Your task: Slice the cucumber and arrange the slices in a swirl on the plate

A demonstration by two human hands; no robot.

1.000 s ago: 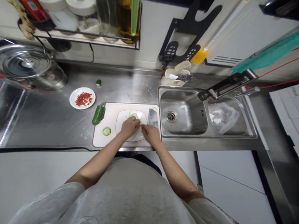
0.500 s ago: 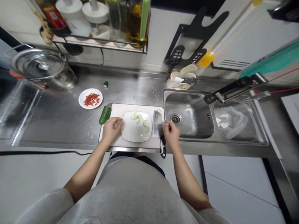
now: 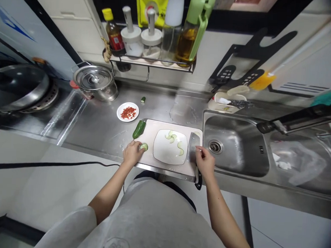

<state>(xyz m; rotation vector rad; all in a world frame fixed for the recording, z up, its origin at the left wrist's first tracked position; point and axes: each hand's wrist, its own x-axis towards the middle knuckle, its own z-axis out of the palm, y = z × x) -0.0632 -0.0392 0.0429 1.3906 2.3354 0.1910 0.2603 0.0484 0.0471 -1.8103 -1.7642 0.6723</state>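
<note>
My left hand [image 3: 132, 152] is closed on pale green cucumber slices [image 3: 144, 147] at the left edge of the white cutting board [image 3: 148, 158]. Beside it, the rest of the cucumber [image 3: 139, 129] lies against the board's upper left corner. In the middle of the board sits a white squarish plate [image 3: 166, 153], with several thin half-rounds of cucumber [image 3: 170, 136] arranged in curves. My right hand [image 3: 206, 162] hovers by the cleaver [image 3: 192, 145], thumb and fingers pinched together; what they hold, if anything, is too small to tell. The cleaver's black handle juts past the front edge.
A small plate of chopped red pieces [image 3: 127, 111] and a cucumber end [image 3: 143, 99] are behind the board. A lidded steel pot [image 3: 97, 82] stands left, a sink [image 3: 233, 142] right. Above hangs a rack [image 3: 157, 64] of bottles and jars.
My left hand has moved left from the plate's edge onto the cucumber slices. My right hand stays pinched beside the cleaver. The view has turned left, bringing the covered wok into sight.
</note>
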